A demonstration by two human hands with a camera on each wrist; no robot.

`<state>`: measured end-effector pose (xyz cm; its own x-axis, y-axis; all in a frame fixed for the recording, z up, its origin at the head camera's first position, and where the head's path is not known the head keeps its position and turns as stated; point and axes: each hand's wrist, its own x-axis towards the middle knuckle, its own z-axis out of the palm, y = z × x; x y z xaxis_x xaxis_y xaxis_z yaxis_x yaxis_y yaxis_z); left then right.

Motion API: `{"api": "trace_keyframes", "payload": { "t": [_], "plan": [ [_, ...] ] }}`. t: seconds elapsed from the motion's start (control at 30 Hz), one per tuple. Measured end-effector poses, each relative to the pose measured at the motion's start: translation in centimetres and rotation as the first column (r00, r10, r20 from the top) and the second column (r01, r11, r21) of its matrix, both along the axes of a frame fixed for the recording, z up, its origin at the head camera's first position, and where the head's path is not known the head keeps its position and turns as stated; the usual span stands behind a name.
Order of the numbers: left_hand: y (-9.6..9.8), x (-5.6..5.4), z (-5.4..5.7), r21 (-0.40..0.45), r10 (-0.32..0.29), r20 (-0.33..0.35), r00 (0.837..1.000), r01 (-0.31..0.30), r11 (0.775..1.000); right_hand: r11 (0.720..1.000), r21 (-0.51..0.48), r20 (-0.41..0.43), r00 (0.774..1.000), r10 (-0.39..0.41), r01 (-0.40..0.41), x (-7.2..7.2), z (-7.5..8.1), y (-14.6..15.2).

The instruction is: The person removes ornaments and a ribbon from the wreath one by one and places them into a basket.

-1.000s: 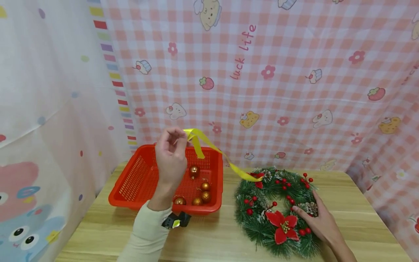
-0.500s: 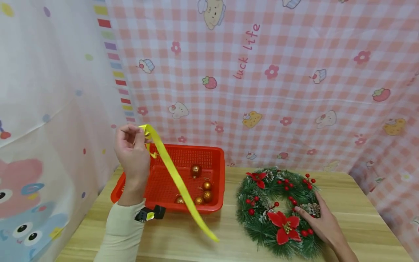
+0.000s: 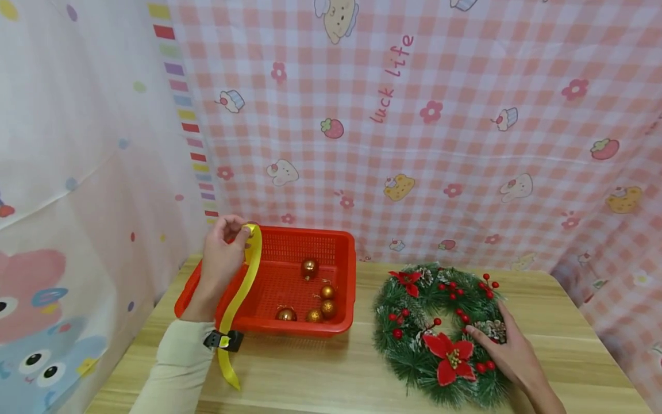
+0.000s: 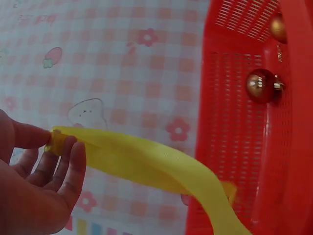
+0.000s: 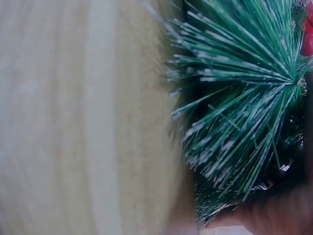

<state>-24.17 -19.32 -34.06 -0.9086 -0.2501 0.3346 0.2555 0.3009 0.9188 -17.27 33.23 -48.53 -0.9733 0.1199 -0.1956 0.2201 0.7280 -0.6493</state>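
A yellow ribbon [image 3: 241, 293] hangs from my left hand [image 3: 221, 253], pinched between thumb and fingers above the red basket's left part. In the left wrist view the ribbon [image 4: 161, 159] runs from the fingertips across to the basket, folded over itself near the hand. The ribbon's loose end droops past the wrist, in front of the basket rim. On the right lies a green wreath [image 3: 403, 359] with red flowers, berries and pine cones. My right hand [image 3: 509, 351] grips its right side, thumb on top; the fingers underneath are mostly hidden.
The red plastic basket [image 3: 289, 329] stands on the wooden table [image 3: 331, 379], holding several gold ball ornaments, among them a shiny ball [image 3: 309, 268] towards the back. A pink checked cloth [image 3: 362, 144] hangs behind the table. A white patterned cloth [image 3: 103, 144] hangs at the left.
My left hand has moved left, then slightly down, with the ribbon. The ribbon's loose end has swung from the wreath to the basket's front left. The right hand and wreath have stayed put.
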Motion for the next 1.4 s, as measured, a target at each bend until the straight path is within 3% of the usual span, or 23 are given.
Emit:
{"api": "trace_keyframes", "payload": {
  "t": [0.23, 0.47, 0.73, 1.07, 1.27, 1.4],
  "plan": [
    [0.3, -0.4, -1.5, -0.129, -0.064, 0.066, 0.996, 0.072, 0.989, 1.000, -0.002, -0.003, 1.000, 0.002, -0.002, 0.1, -0.3, 0.1],
    [0.1, -0.3, -2.3, -0.258, -0.119, 0.172, 0.978, 0.162, 0.953, 1.000, 0.004, 0.003, 1.000, 0.002, -0.002, 0.1, -0.2, 0.0],
    [-0.4, 0.3, -2.9, -0.349, -0.093, 0.278, 0.956, 0.190, 0.917, 1.000, -0.007, -0.010, 1.000, 0.003, -0.003, 0.1, -0.2, 0.1],
    [-2.0, 1.6, -3.5, -0.442, -0.101, 0.311, 0.945, 0.238, 0.865, 1.000, 0.000, -0.021, 1.000, 0.007, -0.007, 0.1, -0.2, 0.2],
    [-2.9, 2.3, -4.0, -0.532, -0.069, 0.292, 0.954, 0.222, 0.817, 1.000, -0.003, -0.024, 1.000, 0.003, -0.003, 0.1, -0.3, 0.2],
    [-3.9, 3.0, -4.4, -0.571, -0.035, 0.265, 0.964, 0.186, 0.799, 1.000, 0.001, -0.027, 1.000, 0.009, -0.009, 0.1, -0.3, 0.1]
  ]
}}
